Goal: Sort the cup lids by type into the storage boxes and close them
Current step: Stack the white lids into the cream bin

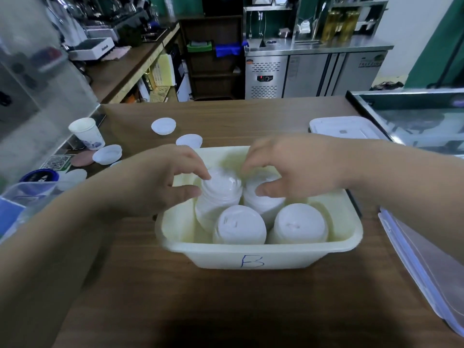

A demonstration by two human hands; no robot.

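Loose lids [163, 125] lie on the table [226, 310] beyond and left of the box [251, 250], nearer the left hand [160, 177], whose curled fingers grip the upright back-left stack [221, 190]; the right hand [288, 167] pinches the back-right stack [263, 205].

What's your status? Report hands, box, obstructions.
Left hand grips back-left lid stack, right hand grips back-right lid stack. Box B open, four stacks inside. Loose lids on table beyond box, not obstructing.
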